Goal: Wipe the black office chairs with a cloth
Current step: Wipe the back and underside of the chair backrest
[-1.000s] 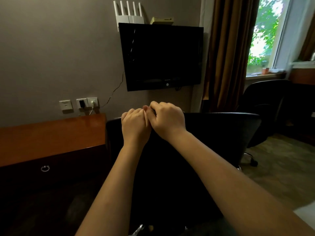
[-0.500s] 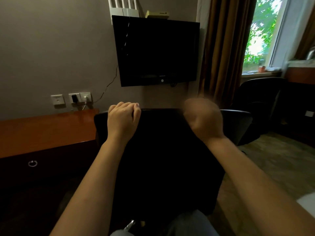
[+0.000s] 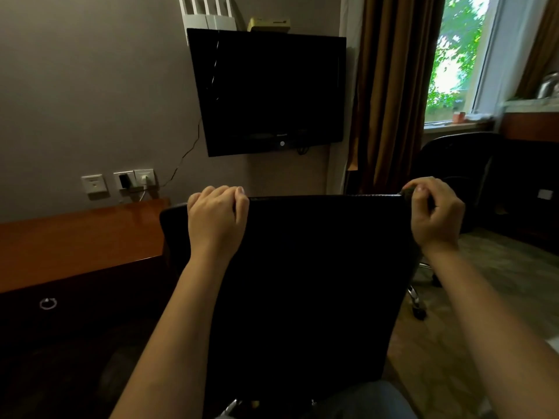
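I see both hands up in front of me, well apart. The left hand (image 3: 216,219) has its fingers curled over the top edge of a dark cloth (image 3: 317,267) and grips it. The right hand (image 3: 435,213) pinches the other top corner between thumb and fingers. The cloth hangs flat between the two hands, with its top edge pulled straight.

Right behind the cloth stands a black office chair (image 3: 172,225). Its round corner peeks out to the left of the left hand, and its shiny wheeled legs (image 3: 419,300) show lower right. Both are so dark that I cannot tell where the cloth ends and the chair starts, or whether they touch.

A second black chair (image 3: 453,164) stands farther back, near the window (image 3: 453,55) and the brown curtain (image 3: 390,86). A brown wooden surface (image 3: 75,243) is on the left. A black TV (image 3: 269,92) hangs on the wall above.
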### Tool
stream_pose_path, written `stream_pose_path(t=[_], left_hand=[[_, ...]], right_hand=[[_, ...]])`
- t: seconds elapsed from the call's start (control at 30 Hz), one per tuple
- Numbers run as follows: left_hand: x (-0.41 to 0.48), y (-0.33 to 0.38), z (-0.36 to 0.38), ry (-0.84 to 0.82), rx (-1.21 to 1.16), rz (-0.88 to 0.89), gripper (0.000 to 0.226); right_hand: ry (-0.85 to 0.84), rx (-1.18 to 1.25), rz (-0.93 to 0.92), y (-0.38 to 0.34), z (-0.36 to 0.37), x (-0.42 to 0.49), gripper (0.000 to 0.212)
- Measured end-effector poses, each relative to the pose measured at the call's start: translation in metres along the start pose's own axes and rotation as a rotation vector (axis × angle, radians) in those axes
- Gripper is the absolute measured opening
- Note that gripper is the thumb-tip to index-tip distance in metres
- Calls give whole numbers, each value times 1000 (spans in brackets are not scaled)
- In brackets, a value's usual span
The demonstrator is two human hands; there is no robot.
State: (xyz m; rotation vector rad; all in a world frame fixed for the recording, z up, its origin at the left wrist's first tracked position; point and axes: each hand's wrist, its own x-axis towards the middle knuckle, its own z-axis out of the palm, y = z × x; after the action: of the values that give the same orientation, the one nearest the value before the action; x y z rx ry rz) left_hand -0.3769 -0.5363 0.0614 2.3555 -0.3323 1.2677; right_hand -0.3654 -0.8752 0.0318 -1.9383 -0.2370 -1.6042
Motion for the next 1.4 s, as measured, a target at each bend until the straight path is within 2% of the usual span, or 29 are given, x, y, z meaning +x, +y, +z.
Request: stream_pose_path(t=[0.13, 0.23, 0.33, 0.47, 0.6, 0.83, 0.9, 1.0, 1.13, 1.27, 1.4], left_hand=[[2, 2, 0, -2, 9, -12, 59], [2, -1, -1, 7, 13, -22, 57], [2, 0, -3, 25, -19, -19, 55], [3, -3, -5, 29, -78, -42, 71], [4, -7, -14, -23, -144, -24, 66], [5, -28, -27, -161, -125, 111, 48], [6, -34, -30, -138, -71, 68, 42], [6, -51, -32, -117, -67, -96, 43], [-6, -56, -29, 1, -231, -267, 45], [-13, -48, -24, 39, -271, -289, 46], [-20, -44, -20, 73, -307, -312, 50]], right_hand=[[-19, -53, 43, -14, 5, 6, 30], [-23, -153, 1, -40, 17, 5, 32], [-39, -206, -83, -87, 41, -2, 32], [-128, -290, -164, -162, 92, -17, 29], [-202, -257, -174, -206, 123, -25, 30], [-262, -178, -190, -188, 108, -18, 36], [-264, -133, -198, -182, 104, -14, 37], [-295, -78, -187, -179, 99, -13, 40], [-287, -48, -195, -172, 93, -12, 39], [-247, -69, -167, -165, 88, -14, 37], [-200, -187, -111, -172, 95, -13, 33]])
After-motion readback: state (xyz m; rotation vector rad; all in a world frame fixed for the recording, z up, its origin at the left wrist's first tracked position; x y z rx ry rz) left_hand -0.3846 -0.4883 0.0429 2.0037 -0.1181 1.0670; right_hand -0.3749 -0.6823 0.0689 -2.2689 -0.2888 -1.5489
